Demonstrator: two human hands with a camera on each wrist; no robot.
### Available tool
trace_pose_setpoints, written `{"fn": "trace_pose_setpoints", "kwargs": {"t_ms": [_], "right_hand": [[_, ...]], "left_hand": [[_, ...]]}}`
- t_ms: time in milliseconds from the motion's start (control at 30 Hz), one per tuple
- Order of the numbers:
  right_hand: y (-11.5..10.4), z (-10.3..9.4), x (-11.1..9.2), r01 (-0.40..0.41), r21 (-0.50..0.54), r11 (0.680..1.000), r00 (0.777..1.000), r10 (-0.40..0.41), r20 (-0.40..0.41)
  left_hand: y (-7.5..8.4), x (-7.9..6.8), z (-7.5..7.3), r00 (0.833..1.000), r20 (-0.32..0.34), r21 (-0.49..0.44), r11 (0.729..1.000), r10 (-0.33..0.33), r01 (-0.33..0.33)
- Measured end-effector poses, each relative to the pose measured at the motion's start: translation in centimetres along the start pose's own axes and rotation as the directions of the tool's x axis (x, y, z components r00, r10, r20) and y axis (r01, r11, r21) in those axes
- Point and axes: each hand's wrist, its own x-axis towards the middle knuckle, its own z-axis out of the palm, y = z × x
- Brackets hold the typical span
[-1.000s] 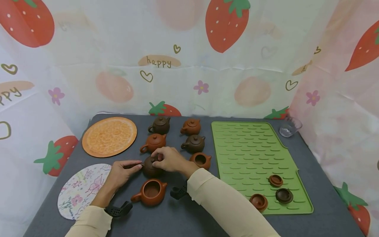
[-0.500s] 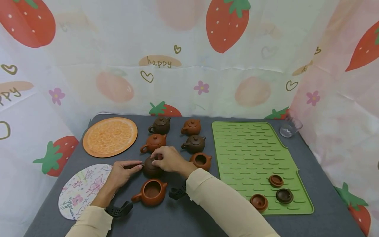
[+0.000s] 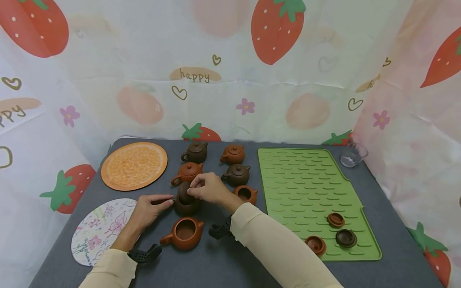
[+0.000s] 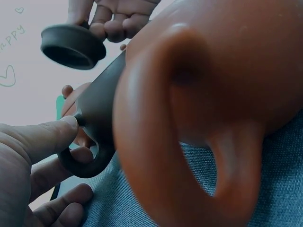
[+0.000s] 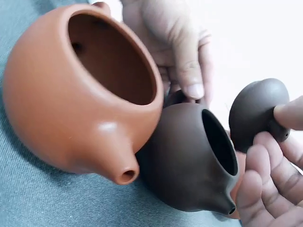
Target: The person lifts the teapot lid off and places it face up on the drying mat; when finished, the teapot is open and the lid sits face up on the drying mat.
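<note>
On the dark cloth (image 3: 180, 272), left of the green mat (image 3: 302, 188), up and clear now with the dark lid (image 3: 184, 191)! Seated on the dark teapot (image 3: 186, 210) half a second ago; now raised and tilted above the opening, plainly apart from the rim in both wrist views. Pinching it by the knob (image 5: 279, 129) with the right hand (image 3: 211, 190), between thumb and fingertips. Steadying the dark teapot with the left hand (image 3: 147, 210), gripping the loop handle (image 4: 85, 172) between thumb and finger, without visible shift. Upright there, just beyond the open orange teapot (image 3: 185, 245), and too dark inside to make anything out. Over on the green mat, as before, with three loose lids (image 3: 335, 219) lying apparently hollow side up. By the look of it, a real step forward for the work: parted from its pot, but not yet set down. Calls for care, probably, with so small a knob and the lidded orange teapot (image 3: 189, 172) so near behind.
</note>
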Motion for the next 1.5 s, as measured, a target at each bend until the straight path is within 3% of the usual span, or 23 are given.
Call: {"fn": "trace_pose_setpoints", "kwargs": {"t_ms": [100,233,300,433,600,700,833,1133,1500], "right_hand": [[0.1,-0.2,0.0,-0.027,0.167,0.986,1.000,0.027,0.005],[0.0,-0.3,0.0,-0.059,0.292,0.955,0.998,0.050,0.036],[0.0,-0.4,0.0,-0.071,0.349,0.935,0.996,0.051,0.069],[-0.1,-0.6,-0.2,-0.128,0.492,0.861,0.986,0.056,0.158],[-0.4,-0.8,-0.4,-0.203,0.652,0.730,0.971,0.067,0.228],[-0.8,-1.0,-0.6,-0.201,0.693,0.692,0.973,0.060,0.222],[-1.5,-1.8,-1.1,-0.158,0.687,0.710,0.981,0.030,0.194],[-3.8,-5.1,-3.0,-0.059,0.637,0.768,0.983,-0.068,0.173],[-5.9,-7.3,-5.6,-0.003,0.511,0.860,0.987,-0.080,0.140]], "left_hand": [[0.2,-0.1,0.0,1.000,-0.002,-0.004,1.000,-0.009,0.009],[-0.2,0.0,-0.1,1.000,0.001,0.004,1.000,-0.014,0.014],[-1.3,0.4,-0.1,1.000,-0.002,0.002,1.000,-0.014,0.014],[-2.6,0.8,0.0,1.000,-0.009,0.003,1.000,-0.010,0.010],[-2.8,0.7,0.0,1.000,-0.018,-0.003,1.000,-0.005,0.005],[-2.8,0.7,0.0,1.000,-0.026,0.000,1.000,-0.004,0.004],[-2.1,0.6,0.0,1.000,-0.023,0.003,1.000,-0.003,0.003],[1.4,-0.5,-0.1,1.000,-0.008,0.017,1.000,-0.003,0.004],[1.5,-0.6,-0.2,1.000,-0.003,0.025,1.000,0.016,-0.016]]}}
